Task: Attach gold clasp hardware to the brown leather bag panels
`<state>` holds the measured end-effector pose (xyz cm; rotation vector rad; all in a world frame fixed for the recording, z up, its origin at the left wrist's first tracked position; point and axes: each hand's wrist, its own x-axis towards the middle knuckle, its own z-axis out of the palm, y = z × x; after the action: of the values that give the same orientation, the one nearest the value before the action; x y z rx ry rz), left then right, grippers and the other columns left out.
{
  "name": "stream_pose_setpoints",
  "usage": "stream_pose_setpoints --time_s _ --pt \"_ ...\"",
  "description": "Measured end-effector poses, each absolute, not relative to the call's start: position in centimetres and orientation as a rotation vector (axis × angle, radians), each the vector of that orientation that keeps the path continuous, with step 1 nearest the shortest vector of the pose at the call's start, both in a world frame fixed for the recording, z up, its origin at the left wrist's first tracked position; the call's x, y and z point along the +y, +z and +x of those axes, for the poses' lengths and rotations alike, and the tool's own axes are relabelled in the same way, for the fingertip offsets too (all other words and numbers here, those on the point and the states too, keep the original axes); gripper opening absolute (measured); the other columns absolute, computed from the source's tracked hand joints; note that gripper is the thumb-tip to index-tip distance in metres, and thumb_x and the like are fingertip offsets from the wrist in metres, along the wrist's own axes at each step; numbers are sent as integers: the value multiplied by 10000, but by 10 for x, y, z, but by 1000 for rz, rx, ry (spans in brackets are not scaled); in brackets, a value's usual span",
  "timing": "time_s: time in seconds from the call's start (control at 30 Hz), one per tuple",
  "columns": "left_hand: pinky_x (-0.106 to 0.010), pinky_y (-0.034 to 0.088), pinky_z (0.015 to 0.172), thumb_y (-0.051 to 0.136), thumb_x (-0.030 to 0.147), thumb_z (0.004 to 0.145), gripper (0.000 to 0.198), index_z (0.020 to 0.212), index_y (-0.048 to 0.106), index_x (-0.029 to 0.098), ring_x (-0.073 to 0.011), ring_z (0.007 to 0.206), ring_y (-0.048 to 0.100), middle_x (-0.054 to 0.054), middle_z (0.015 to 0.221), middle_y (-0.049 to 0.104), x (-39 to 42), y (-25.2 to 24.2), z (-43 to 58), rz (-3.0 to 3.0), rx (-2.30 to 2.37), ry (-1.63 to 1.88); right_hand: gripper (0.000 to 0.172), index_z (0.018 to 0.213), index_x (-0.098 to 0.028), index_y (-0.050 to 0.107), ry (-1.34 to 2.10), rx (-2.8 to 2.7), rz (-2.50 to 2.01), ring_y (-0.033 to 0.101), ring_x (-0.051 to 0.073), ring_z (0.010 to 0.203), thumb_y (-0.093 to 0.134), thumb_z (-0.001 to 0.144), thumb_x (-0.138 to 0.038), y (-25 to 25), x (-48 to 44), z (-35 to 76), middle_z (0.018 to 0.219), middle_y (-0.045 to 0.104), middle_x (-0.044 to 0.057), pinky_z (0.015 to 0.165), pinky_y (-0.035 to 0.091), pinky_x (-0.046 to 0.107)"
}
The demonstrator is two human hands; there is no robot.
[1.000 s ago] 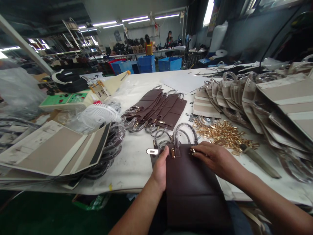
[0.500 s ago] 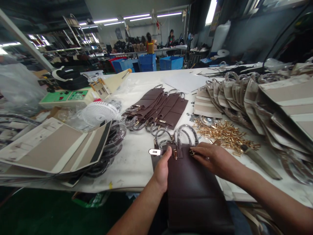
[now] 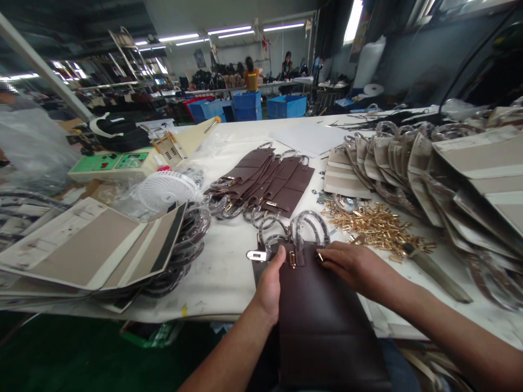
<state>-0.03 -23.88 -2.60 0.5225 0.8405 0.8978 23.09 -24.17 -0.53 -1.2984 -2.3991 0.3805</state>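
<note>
A dark brown leather handbag (image 3: 322, 321) leans against the table's front edge, its plastic-wrapped handles (image 3: 312, 226) pointing away from me. My left hand (image 3: 270, 286) grips the bag's left edge, thumb on the front face and fingers hidden behind. Beside that thumb a metal clasp plate (image 3: 257, 255) sticks out to the left. One gold fitting (image 3: 292, 259) sits upright on the bag near the handle base. With its fingers closed, my right hand (image 3: 347, 265) pinches a small gold metal fitting (image 3: 320, 257) against the bag's upper right.
Loose gold fittings (image 3: 379, 226) lie heaped on the right, by a knife-like tool (image 3: 439, 275). Brown bag pieces (image 3: 261, 179) lie at mid-table. Beige-lined panels (image 3: 98, 239) are stacked left, more panels (image 3: 408, 158) right. A white fan (image 3: 167, 190) stands back left.
The right fingers have shifted slightly on the gold fitting, which shows at a different angle. The left hand keeps its grip on the bag.
</note>
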Motion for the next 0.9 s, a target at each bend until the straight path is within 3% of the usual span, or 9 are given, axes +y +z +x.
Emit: stream_pose_setpoints --time_s 0.27,0.63,0.8,0.9 --pt "-596 578 976 670 615 897 663 1438 614 235 -421 1183 694 -106 1105 794 -243 -31 6 470 821 867 347 1188 -236 725 352 -2388 -1427 697 220 829 405 1089 -324 -8 -256 223 962 723 91 711 536 316" --pt "-560 581 988 619 670 904 633 1303 717 189 -401 1164 707 -117 1052 802 -243 -33 5 443 716 823 268 1196 -249 741 181 -2176 -1391 713 180 804 522 1071 -343 -20 -262 214 1014 750 62 710 506 282" --pt "-503 572 1013 705 564 896 557 1253 740 137 -377 1110 734 -131 1054 804 -245 -36 8 378 650 828 283 1104 -213 760 -90 -2259 -1461 654 176 655 487 1070 -280 -28 -263 203 825 704 46 588 426 297" --pt "-481 568 1019 754 501 879 530 1242 742 116 -357 1078 748 -141 1080 800 -243 -38 10 408 672 895 290 1035 -203 763 -69 -2288 -1525 669 194 692 477 1060 -244 -34 -260 190 797 686 46 600 461 299"
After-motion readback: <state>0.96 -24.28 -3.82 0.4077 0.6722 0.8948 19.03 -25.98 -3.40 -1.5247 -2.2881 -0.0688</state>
